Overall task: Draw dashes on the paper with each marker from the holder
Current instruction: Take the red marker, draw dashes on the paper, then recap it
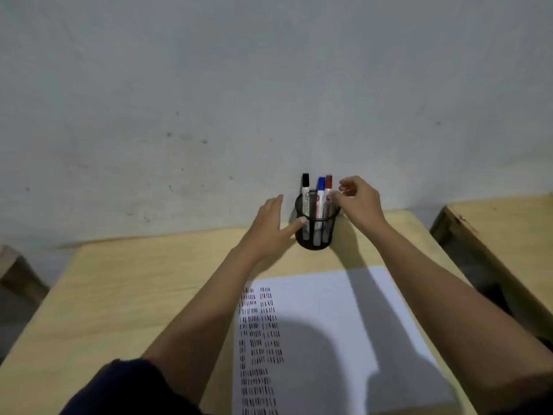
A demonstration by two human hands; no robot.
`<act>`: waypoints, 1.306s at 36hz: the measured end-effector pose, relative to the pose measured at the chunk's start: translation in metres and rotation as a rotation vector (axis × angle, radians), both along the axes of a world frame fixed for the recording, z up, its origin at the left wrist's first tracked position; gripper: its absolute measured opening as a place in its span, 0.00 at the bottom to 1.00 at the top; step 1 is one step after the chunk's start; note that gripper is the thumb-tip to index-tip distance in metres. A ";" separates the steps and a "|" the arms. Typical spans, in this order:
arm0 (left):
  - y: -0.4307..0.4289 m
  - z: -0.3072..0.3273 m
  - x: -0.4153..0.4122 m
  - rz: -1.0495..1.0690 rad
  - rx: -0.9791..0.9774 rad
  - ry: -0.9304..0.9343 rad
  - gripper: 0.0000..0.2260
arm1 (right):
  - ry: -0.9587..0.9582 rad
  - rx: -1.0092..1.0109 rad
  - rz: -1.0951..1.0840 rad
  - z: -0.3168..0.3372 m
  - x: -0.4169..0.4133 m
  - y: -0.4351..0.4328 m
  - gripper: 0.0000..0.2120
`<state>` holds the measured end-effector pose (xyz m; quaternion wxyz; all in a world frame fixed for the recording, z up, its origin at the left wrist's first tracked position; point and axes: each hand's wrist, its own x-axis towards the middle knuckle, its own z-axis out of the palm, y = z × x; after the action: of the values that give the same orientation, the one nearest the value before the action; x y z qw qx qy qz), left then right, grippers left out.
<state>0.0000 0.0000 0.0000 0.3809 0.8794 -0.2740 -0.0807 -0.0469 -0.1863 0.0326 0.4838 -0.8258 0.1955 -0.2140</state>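
Observation:
A black mesh holder (316, 235) stands at the far edge of the wooden table (125, 295), against the wall. Three capped markers stand in it: black (305, 190), blue (320, 193) and red (328, 185). My left hand (273, 226) rests open against the holder's left side, thumb touching the mesh. My right hand (357, 202) hovers at the holder's right rim, fingertips beside the red marker and curled loosely around nothing. A white paper (344, 324) lies nearer to me, with several rows of dark dashes down its left part.
A grey wall (269, 85) rises right behind the holder. A second wooden table (508, 223) stands to the right across a narrow gap. Another wooden piece (12, 271) shows at the left edge. My arms cast shadows over the paper.

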 end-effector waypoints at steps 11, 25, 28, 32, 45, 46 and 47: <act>-0.039 -0.067 -0.001 -0.049 -0.339 0.037 0.26 | -0.077 0.065 0.062 -0.045 0.018 -0.001 0.11; -0.048 -0.081 -0.003 0.062 -0.462 0.115 0.30 | -0.185 -0.004 0.021 -0.044 0.018 -0.001 0.07; -0.047 -0.084 -0.004 0.071 -0.464 0.149 0.30 | -0.216 -0.011 0.036 -0.038 0.010 0.005 0.07; -0.046 -0.077 -0.008 0.066 -0.412 0.141 0.28 | -0.306 -0.004 0.042 -0.023 -0.004 0.010 0.07; -0.009 -0.016 -0.066 0.077 -0.471 0.020 0.23 | -0.430 -0.169 0.229 0.020 -0.078 0.046 0.10; -0.003 -0.012 -0.072 0.067 -0.500 0.007 0.22 | -0.412 -0.204 0.244 0.017 -0.084 0.049 0.10; 0.004 -0.007 -0.081 0.051 -0.523 -0.010 0.22 | -0.393 -0.234 0.258 0.012 -0.090 0.051 0.11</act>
<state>-0.0806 0.0037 -0.0069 0.5957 0.7581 -0.2651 0.0068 -0.1369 -0.1352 0.0448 0.4369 -0.8368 -0.0355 -0.3280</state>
